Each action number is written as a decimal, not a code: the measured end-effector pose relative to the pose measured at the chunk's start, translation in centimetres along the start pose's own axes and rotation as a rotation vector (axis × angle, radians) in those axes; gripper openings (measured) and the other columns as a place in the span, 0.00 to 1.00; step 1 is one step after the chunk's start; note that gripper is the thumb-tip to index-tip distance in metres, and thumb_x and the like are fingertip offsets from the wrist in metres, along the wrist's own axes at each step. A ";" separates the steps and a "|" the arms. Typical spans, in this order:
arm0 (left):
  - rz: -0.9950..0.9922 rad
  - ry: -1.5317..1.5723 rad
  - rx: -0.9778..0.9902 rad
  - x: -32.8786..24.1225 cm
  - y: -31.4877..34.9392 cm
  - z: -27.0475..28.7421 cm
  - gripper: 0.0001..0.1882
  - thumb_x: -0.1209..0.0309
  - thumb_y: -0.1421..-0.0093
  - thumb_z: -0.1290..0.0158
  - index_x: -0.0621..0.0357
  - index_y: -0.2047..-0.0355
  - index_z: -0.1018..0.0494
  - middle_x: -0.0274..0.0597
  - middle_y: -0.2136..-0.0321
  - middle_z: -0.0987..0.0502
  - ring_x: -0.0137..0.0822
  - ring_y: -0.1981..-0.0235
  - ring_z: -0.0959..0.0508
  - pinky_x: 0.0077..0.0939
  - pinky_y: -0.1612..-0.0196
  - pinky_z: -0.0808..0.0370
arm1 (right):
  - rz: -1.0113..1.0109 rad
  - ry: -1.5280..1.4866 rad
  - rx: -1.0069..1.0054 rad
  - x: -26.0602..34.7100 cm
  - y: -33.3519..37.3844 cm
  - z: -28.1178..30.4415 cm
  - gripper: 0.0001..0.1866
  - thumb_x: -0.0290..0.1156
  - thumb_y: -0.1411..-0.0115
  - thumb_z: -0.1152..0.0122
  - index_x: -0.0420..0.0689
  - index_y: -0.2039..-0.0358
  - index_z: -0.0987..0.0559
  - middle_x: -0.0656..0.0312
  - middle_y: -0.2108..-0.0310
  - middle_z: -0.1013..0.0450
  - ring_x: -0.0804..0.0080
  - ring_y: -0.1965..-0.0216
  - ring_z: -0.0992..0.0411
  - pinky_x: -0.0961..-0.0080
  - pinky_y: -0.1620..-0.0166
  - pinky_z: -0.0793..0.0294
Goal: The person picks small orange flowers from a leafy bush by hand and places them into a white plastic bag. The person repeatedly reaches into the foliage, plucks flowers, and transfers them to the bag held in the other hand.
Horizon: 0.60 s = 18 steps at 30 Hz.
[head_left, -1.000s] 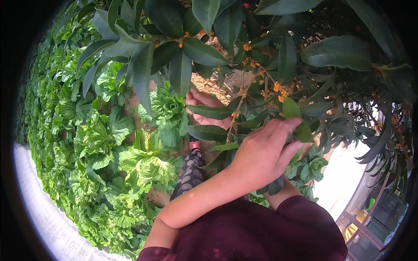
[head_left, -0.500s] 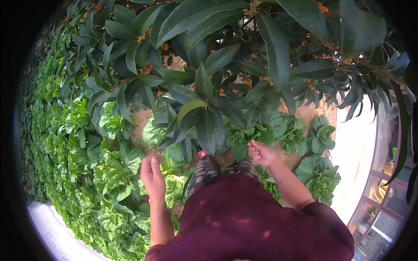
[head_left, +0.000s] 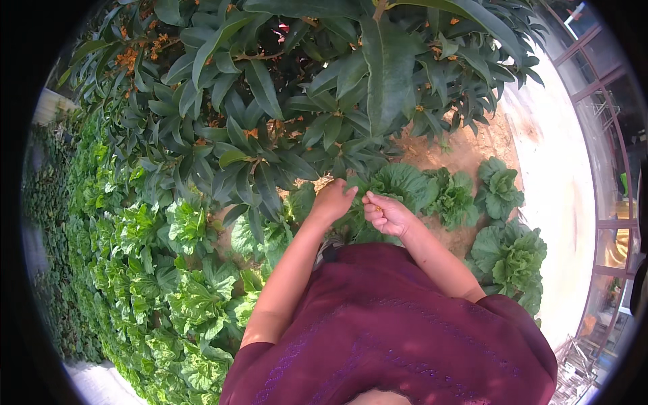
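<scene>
My left hand [head_left: 333, 201] is raised at the lower fringe of a leafy bush [head_left: 270, 162]. Its fingers are bent and pressed together; whatever they hold is hidden. Close to its right, my right hand [head_left: 387, 214] is curled, palm turned up, thumb against the forefinger. Small orange flowers [head_left: 378, 209] show between its fingers. The bush has long dark green leaves, with clusters of similar orange flowers [head_left: 128, 59] along its twigs. A narrow gap separates the two hands.
Leafy green vegetables [head_left: 192, 297] grow below and left of the bush. More heads [head_left: 506, 260] stand at the right on brown soil [head_left: 466, 145]. Beyond them runs a pale paved strip [head_left: 560, 169] beside a glazed frame [head_left: 611, 223]. Branches hang low in front of me.
My left hand has moved right and up, from over the vegetables to beside my right hand. My right hand stays curled and has shifted slightly left. The view has tilted, too.
</scene>
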<state>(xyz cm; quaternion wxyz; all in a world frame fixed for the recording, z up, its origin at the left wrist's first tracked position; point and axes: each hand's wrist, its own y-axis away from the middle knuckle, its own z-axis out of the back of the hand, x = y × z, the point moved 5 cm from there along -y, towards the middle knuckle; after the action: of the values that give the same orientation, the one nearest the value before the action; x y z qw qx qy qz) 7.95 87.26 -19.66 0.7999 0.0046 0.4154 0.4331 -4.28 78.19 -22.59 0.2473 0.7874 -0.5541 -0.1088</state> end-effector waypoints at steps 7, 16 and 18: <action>-0.031 0.287 -0.053 -2.2 -3.0 -3.7 0.33 0.52 0.42 0.50 0.68 0.47 0.39 0.48 0.65 0.23 0.36 0.69 0.21 0.27 0.63 0.27 | 0.047 -0.051 -0.003 1.8 2.8 2.5 0.10 0.36 0.37 0.49 0.41 0.65 0.30 0.69 0.79 0.41 0.86 0.82 0.46 0.93 0.85 0.49; -0.139 0.492 -0.745 -5.6 -2.4 6.2 0.30 0.65 0.46 0.43 0.66 0.47 0.42 0.49 0.61 0.27 0.37 0.69 0.24 0.31 0.63 0.29 | 0.047 0.030 0.046 3.7 2.6 1.2 0.11 0.32 0.37 0.51 0.39 0.59 0.31 0.67 0.77 0.37 0.85 0.81 0.43 0.91 0.83 0.45; -0.068 0.440 -0.705 -3.8 -3.4 9.6 0.28 0.68 0.48 0.42 0.64 0.49 0.39 0.47 0.60 0.27 0.38 0.67 0.24 0.32 0.61 0.29 | 0.007 0.101 0.073 3.5 0.8 -0.4 0.12 0.32 0.37 0.51 0.38 0.57 0.30 0.67 0.76 0.35 0.85 0.81 0.41 0.91 0.82 0.43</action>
<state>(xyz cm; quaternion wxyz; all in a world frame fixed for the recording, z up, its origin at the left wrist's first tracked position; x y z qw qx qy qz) 15.65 85.86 -12.11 0.6585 -0.3759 0.4025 0.5129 -3.47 74.87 -21.45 0.2464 0.7986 -0.5471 -0.0476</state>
